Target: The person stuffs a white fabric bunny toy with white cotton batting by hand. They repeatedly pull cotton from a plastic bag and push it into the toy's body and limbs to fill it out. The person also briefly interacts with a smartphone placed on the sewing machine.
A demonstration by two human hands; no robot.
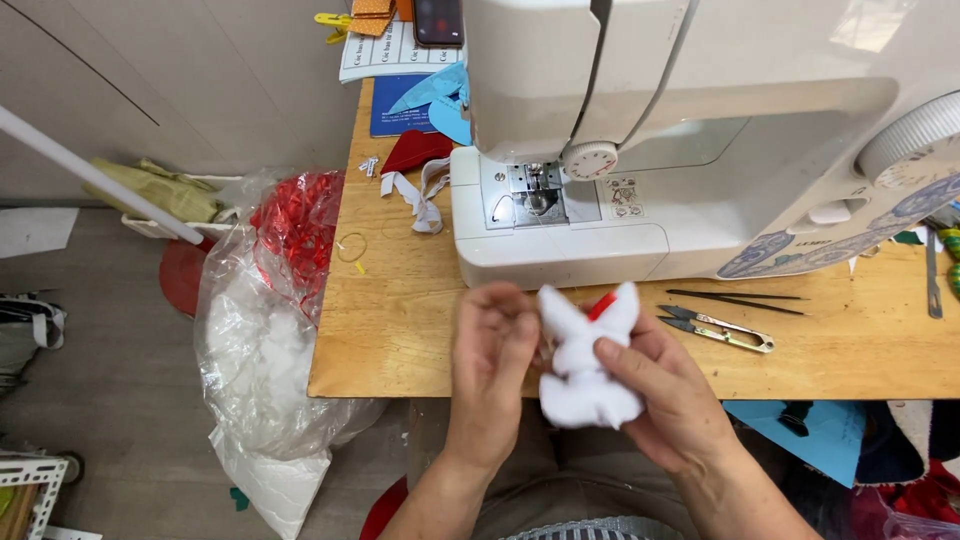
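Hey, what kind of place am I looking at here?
Most likely a small sewing or craft workspace. A white sewing machine stands on a wooden table, thread snips lie beside it, and both hands, left hand and right hand, hold a small white fabric piece.

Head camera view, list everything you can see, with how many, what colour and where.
sewing machine: one, white, back of the table
wooden table: one, light brown, centre
thread snips: one, metal, right of the hands
tweezers: one, dark, just behind the snips
white fabric piece: one, white with a bit of red at its top, held in both hands
white strips: a few, left of the machine
red fabric piece: one, beside the strips
plastic bag: one, clear, holding white and red material, left of the table
phone: one, dark, top edge
left hand: on the fabric's left side
right hand: gripping the fabric's right side
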